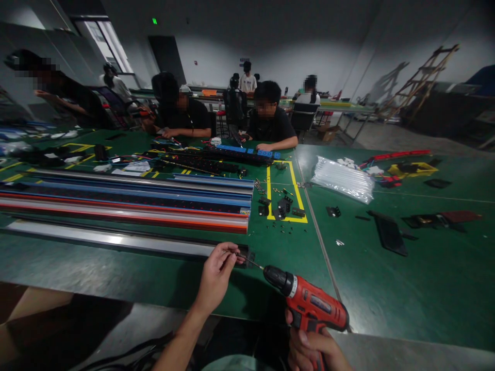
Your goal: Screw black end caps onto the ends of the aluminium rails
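right now the red drill is gripped by its handle in the right hand, fingers wrapped round, one set by the trigger, and its long bit is pointed leftward over the green surface. by the left hand, forearm angled up from below, the bit's tip is met with thumb and fingers bunched narrow; whether a screw is pinched there cannot be told. just beside those fingers, the silver bar's black end piece is seen.
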Demonstrator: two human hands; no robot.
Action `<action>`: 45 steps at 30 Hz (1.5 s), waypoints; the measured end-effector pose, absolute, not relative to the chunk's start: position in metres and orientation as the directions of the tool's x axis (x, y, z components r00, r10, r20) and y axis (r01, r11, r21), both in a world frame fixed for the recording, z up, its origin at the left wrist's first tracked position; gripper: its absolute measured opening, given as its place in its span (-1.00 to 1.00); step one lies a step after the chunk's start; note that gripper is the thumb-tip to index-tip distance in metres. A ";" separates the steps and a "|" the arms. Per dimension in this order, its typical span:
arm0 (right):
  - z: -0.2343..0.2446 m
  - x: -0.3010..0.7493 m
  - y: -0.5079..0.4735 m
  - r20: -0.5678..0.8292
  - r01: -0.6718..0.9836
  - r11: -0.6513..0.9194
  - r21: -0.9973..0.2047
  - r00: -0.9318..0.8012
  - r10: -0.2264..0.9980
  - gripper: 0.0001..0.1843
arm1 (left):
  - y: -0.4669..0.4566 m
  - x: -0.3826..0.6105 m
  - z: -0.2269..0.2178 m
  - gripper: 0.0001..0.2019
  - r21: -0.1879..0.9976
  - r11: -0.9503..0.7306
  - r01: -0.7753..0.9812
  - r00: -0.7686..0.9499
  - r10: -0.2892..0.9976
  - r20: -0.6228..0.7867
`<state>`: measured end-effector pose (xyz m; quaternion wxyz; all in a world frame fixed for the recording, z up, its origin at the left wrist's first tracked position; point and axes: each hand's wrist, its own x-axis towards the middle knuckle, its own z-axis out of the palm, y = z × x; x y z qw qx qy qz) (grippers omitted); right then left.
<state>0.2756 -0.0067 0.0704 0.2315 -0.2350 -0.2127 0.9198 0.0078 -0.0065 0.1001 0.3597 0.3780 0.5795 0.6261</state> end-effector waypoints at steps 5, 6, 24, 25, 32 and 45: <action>0.066 0.276 -0.007 -0.308 -0.350 -0.794 -0.498 -0.784 0.539 -0.68 | -0.007 0.006 0.099 -0.75 0.997 -0.064 -0.048 -0.454 0.890 0.036; 0.064 0.276 -0.007 -0.297 -0.354 -0.792 -0.497 -0.788 0.539 -0.67 | -0.007 0.006 0.099 -0.74 0.996 -0.064 -0.054 -0.454 0.890 0.032; 0.064 0.277 -0.005 -0.298 -0.322 -0.805 -0.499 -0.808 0.508 -0.68 | -0.008 0.006 0.097 -0.70 0.992 -0.102 -0.081 -0.473 0.879 0.052; 0.064 0.277 -0.005 -0.298 -0.323 -0.804 -0.499 -0.808 0.509 -0.68 | -0.008 0.006 0.097 -0.70 0.991 -0.104 -0.081 -0.473 0.880 0.054; 0.063 0.274 -0.006 -0.286 -0.356 -0.799 -0.485 -0.799 0.529 -0.71 | -0.008 0.005 0.098 -0.71 0.991 -0.092 -0.099 -0.475 0.879 0.034; 0.056 0.279 -0.004 -0.295 -0.339 -0.796 -0.501 -0.798 0.526 -0.71 | -0.015 -0.001 0.091 -0.86 0.982 -0.078 0.175 -0.408 0.901 0.145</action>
